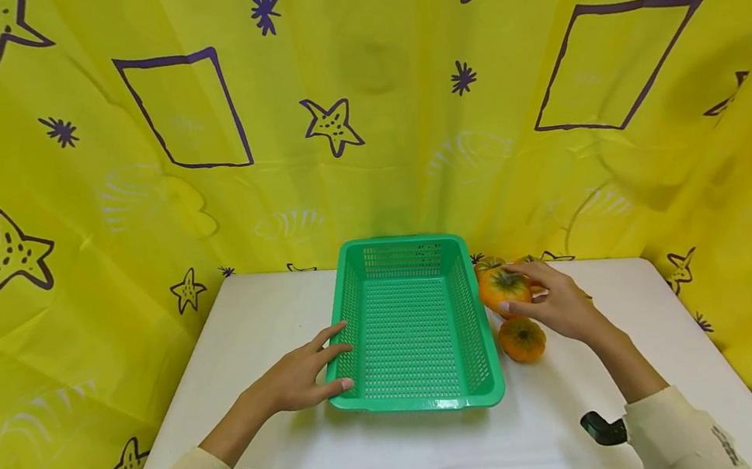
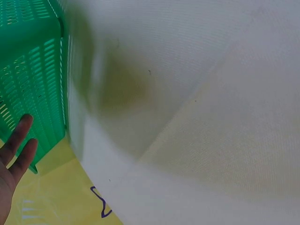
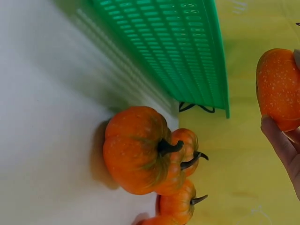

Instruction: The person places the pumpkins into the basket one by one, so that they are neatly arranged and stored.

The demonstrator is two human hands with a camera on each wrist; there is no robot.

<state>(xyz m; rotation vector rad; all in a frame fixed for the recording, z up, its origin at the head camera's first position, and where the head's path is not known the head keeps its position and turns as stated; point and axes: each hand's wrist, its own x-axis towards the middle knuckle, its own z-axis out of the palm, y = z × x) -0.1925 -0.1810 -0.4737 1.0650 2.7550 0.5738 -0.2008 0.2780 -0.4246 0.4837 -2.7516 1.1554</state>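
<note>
"What is held by the right hand [image 1: 561, 307]?"

"A round orange pumpkin with a green-tinged crown [image 1: 504, 289] is pinched between its thumb and fingers, clear of the white desk [image 1: 432, 458]."

"Where is it seen?"

"In the head view, with the rectangular green perforated plastic basket [image 1: 405, 332] taken as the clock's centre, it is seen just outside the rim, between two and three o'clock."

"And the left hand [image 1: 300, 375]?"

"It is stretched to the basket's rim between eight and nine o'clock, with its fingers spread apart and nothing gripped; how firmly the rim is touched cannot be told."

"What else is set on the desk?"

"Ribbed orange pumpkins with dark curved stems [image 3: 131, 150] are clustered beside the basket, from two o'clock to nearly four. At twelve, the desk is backed by a yellow curtain printed with purple starfish [image 1: 366, 40]."
</note>
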